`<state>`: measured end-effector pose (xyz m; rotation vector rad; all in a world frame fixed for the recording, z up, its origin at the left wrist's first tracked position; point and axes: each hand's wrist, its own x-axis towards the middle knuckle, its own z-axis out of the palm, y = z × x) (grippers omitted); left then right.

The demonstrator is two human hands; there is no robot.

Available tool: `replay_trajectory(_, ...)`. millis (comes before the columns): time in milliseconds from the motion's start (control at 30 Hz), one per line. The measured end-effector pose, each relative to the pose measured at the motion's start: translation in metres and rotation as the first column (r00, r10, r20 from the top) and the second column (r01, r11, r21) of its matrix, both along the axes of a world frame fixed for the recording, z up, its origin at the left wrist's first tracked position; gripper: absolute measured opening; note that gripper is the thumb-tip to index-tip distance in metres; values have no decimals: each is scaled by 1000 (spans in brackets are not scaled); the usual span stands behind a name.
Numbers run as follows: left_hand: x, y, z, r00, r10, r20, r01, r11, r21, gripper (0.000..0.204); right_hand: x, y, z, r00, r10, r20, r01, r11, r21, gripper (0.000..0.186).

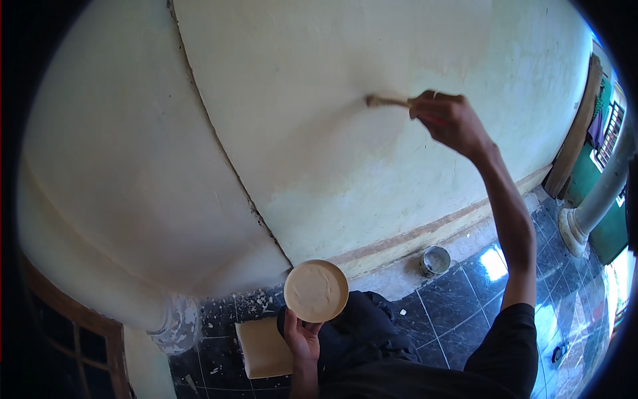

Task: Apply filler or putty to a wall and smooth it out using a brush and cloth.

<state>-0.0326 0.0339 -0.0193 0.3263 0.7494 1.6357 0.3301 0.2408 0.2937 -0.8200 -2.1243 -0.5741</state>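
My right hand is raised and closed round the handle of a paintbrush. The brush's bristle end is at the pale, patchy wall; whether it touches I cannot tell. Low in front of my body, my left hand grips a round container from below at its near edge. Cream-coloured paint with a streaked surface shows inside that container. A long dark crack runs down the wall to the left of the brush.
A small bucket stands on the dark tiled floor by the wall's base. A cream box-like object lies left of my legs. White flakes litter the floor. A column rises at the right, a wood-framed window at lower left.
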Motion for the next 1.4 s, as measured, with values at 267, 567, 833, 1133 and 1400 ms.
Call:
replay_trajectory(267, 9, 3, -3, 1000, -13, 15, 13, 1000, 5, 42, -7, 18, 25, 985, -42, -169, 114, 888, 445, 23)
replay_trajectory(567, 6, 11, -9, 1000, -17, 3, 17, 999, -51, 41, -14, -8, -77, 972, 155, 176, -49, 867, -496, 12)
replay_trajectory(833, 10, 12, -1, 1000, -5, -17, 5, 1000, -25, 39, -26, 0, 111, 993, 38, 109, -67, 957, 283, 19)
replay_trajectory(1133, 10, 4, 2, 1000, 11, -15, -11, 999, -31, 40, -78, 19, 13, 976, -122, 183, 9, 854, 520, 24)
replay_trajectory(1400, -4, 6, 1, 1000, -1, -11, 0, 1000, -25, 41, -120, -12, 7, 950, 159, 267, -125, 982, -143, 11)
